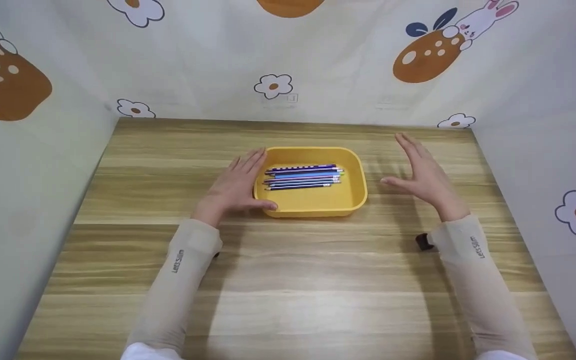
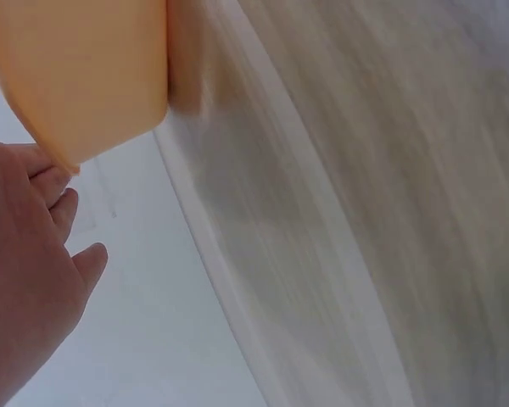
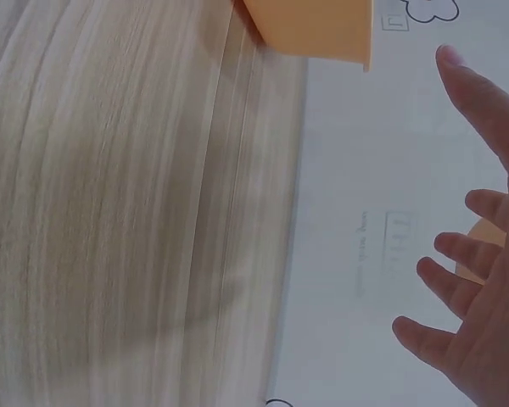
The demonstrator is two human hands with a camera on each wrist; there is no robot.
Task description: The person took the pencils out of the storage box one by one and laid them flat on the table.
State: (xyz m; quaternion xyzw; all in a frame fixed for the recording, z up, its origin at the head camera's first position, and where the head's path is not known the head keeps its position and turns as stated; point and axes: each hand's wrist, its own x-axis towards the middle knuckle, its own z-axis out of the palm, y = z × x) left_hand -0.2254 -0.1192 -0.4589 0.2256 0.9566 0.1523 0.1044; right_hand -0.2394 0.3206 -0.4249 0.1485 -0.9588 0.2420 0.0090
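A yellow rectangular tray [image 1: 318, 205] with rounded corners stands on the wooden table. Several pencils [image 1: 303, 179], in dark blue, purple and light blue, lie side by side in it. My left hand [image 1: 238, 185] touches the tray's left end, its fingers fairly straight at the rim and its thumb near the front corner. In the left wrist view, fingertips meet the tray's rim [image 2: 75, 170]. To the right of the tray, my right hand [image 1: 425, 180] is held apart from it, thumb and fingers spread with nothing between them. The right wrist view shows the tray's outer wall [image 3: 322, 25] beyond the thumb.
The wood-grain table [image 1: 313, 280] extends in front of the tray and to both sides. A pale curtain [image 1: 208, 60] printed with flowers and rabbits borders it at the back and sides. A small black object [image 1: 424, 242] sits at the right sleeve's cuff.
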